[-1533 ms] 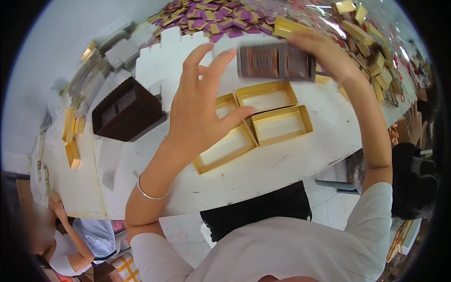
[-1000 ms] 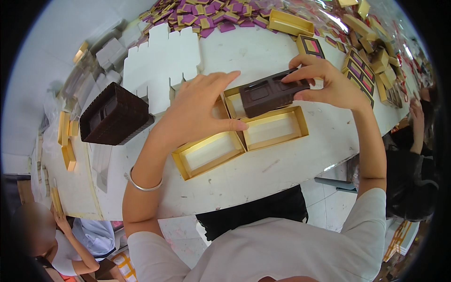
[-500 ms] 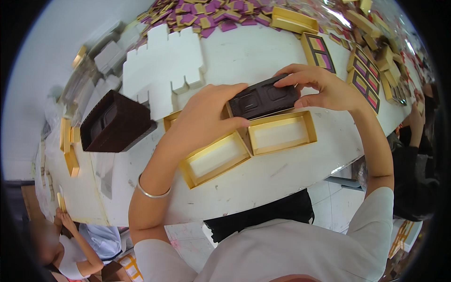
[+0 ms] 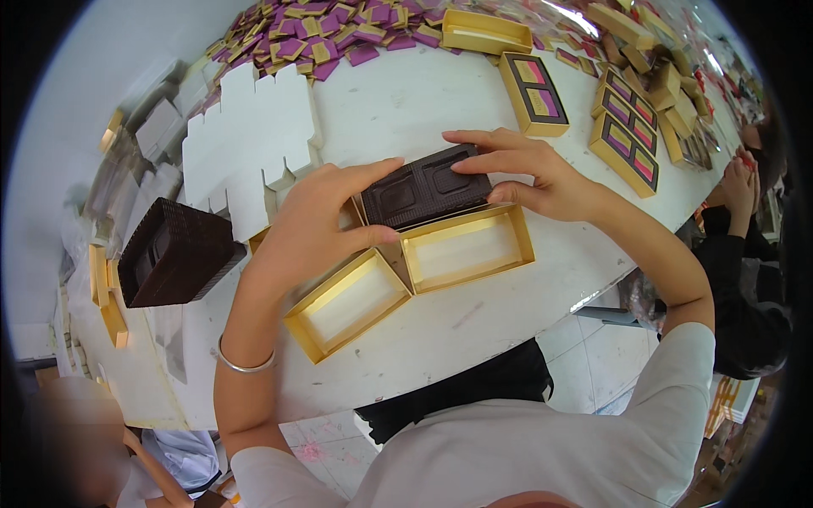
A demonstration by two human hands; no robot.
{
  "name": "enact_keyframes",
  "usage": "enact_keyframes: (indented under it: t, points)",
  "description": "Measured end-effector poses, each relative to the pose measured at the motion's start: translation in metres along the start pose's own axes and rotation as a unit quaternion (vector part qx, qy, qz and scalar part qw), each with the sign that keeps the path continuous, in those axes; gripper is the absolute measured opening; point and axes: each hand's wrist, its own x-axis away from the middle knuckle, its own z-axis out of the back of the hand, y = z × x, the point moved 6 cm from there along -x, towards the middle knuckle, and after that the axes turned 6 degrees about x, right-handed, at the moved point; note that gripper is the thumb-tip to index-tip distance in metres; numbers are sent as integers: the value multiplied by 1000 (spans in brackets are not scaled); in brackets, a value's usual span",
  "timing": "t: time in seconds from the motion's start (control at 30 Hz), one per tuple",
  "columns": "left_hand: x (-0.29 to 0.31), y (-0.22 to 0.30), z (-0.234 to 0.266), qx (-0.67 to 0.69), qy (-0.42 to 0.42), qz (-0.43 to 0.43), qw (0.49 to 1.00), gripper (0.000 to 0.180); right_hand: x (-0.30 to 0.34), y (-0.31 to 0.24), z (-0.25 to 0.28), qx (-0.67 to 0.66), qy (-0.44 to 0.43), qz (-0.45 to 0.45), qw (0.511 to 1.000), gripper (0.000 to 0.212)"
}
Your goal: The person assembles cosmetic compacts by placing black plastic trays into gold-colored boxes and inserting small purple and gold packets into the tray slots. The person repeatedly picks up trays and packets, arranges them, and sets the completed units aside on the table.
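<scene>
Across a white tabletop [image 4: 389, 110], one stack of dark trays [image 4: 174, 254] stands at the left, then one group of white cartons [image 4: 250, 135]. Next comes the left hand [image 4: 309, 220], its thumb and fingers spread apart around the left end of a single dark tray [image 4: 415, 190], which lies at the mouth of one gold box [image 4: 440, 220]. Two open boxes [image 4: 351, 300] sit just below. Closed on the tray's right end is the right hand [image 4: 538, 173]. Near it, one filled box [image 4: 547, 130] holds two coloured packets [image 4: 531, 73].
</scene>
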Motion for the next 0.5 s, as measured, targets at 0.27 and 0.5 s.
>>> enact_keyframes:
  t: [0.27, 0.5]
  points:
    - [0, 0, 0, -1, 28, -82, 996, 60, -16, -17, 13, 209, -91, 76, 971, 32]
    - [0, -3, 1, -10, 25, -88, 996, 57, -10, -24, -11, 464, -138, 292, 825, 34]
